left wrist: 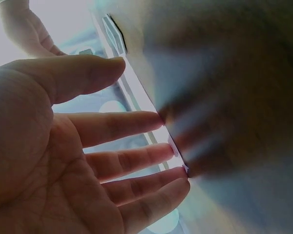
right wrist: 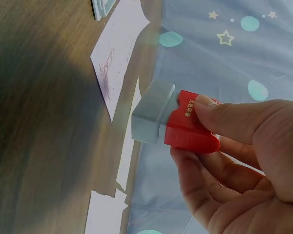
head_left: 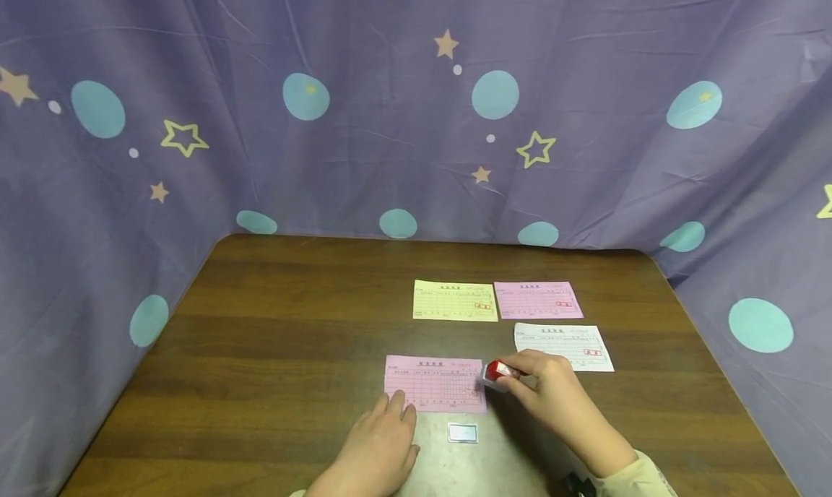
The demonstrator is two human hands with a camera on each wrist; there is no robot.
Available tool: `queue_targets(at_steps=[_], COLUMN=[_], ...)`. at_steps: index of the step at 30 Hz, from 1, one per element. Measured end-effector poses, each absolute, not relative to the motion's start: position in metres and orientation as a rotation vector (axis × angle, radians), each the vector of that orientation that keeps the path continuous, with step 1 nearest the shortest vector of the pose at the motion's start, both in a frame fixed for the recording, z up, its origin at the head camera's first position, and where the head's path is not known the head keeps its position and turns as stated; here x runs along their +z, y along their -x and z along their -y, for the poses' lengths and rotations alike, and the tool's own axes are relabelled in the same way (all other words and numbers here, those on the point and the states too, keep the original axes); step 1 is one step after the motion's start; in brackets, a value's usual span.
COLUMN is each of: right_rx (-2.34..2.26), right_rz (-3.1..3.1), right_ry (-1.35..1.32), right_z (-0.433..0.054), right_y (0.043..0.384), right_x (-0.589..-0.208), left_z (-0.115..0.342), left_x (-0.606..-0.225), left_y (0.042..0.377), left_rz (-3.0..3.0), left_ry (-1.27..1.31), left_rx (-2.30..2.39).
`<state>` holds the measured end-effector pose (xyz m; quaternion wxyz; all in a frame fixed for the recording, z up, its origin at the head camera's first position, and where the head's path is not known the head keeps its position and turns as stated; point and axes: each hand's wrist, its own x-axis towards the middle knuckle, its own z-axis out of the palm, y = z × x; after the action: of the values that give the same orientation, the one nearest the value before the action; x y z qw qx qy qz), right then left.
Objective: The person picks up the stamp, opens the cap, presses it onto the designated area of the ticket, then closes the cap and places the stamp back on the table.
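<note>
My right hand (head_left: pixel 559 394) pinches a red self-inking stamp (right wrist: pixel 193 122) with a grey translucent base between thumb and fingers. It holds the stamp above the table, by the right edge of a pink printed slip (head_left: pixel 432 381). A red boxed mark shows at that slip's lower right in the right wrist view. My left hand (head_left: pixel 380 446) rests its outstretched fingertips on the slip's lower left edge. Just below the slip lies a small rectangular cap-like piece (head_left: pixel 463 433), pale inside.
Behind lie a yellow slip (head_left: pixel 455 300), another pink slip (head_left: pixel 538 300) and a white slip (head_left: pixel 559 344), each with a red boxed mark. My right hand partly covers the white one. A purple patterned curtain (head_left: pixel 390 121) surrounds the brown wooden table (head_left: pixel 273 338).
</note>
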<state>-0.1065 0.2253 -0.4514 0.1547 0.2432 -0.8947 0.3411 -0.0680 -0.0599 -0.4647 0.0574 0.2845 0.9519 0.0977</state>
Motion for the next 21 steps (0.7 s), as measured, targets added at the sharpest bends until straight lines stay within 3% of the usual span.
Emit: queue_targets(at_steps=[21], right_rx=[0.945], right_rz=[2.534], right_ry=[-0.719], right_z=[-0.231], right_y=[0.100], right_x=[-0.450], left_z=[0.048], left_x=[-0.464], left_y=[0.084], left_rz=[-2.904], left_ry=[-0.972], left_rx=[0.269])
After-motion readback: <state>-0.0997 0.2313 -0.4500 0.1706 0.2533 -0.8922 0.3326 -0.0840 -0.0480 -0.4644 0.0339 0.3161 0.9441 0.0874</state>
